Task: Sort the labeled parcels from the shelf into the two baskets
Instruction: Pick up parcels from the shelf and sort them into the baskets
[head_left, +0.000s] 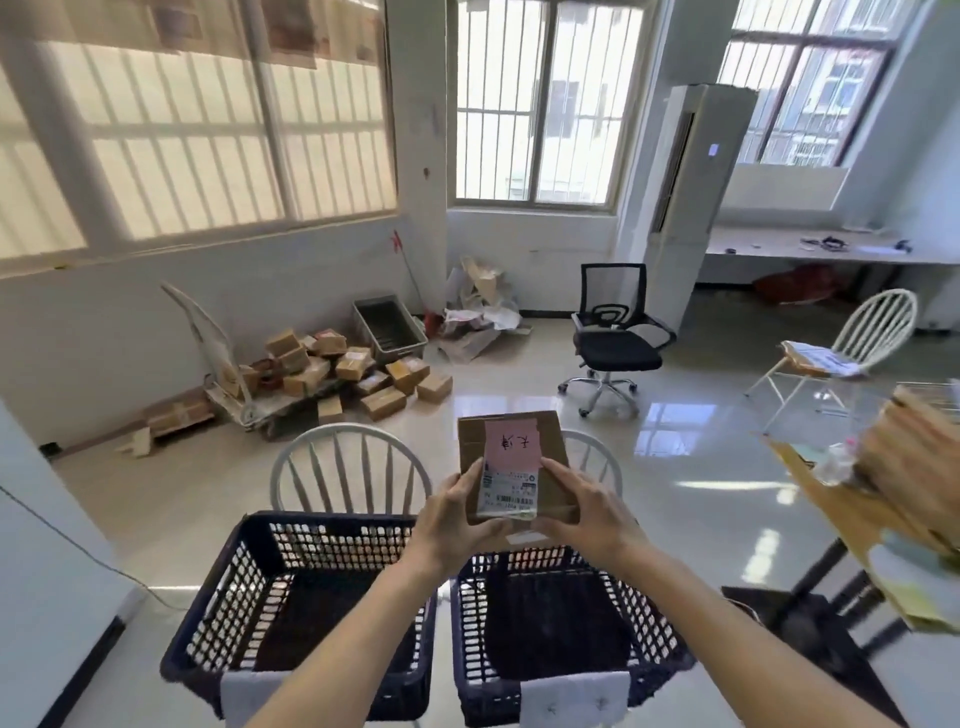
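Observation:
I hold a brown cardboard parcel (550, 447) in front of me with both hands. It carries a pink handwritten note and a white shipping label. My left hand (454, 522) grips its near left edge and my right hand (587, 512) grips its near right edge. The parcel hovers above the gap between two dark perforated baskets. The left basket (208, 629) and the right basket (654, 623) stand side by side on white chairs, each with a white tag on its near rim. At the right edge the shelf (841, 514) bears blurred brown parcels (914, 457).
A cart with a heap of small cartons (332, 371) sits by the left wall beside a grey bin (389, 327). A black office chair (613, 343) and a white chair (857, 343) with papers stand on the shiny floor beyond.

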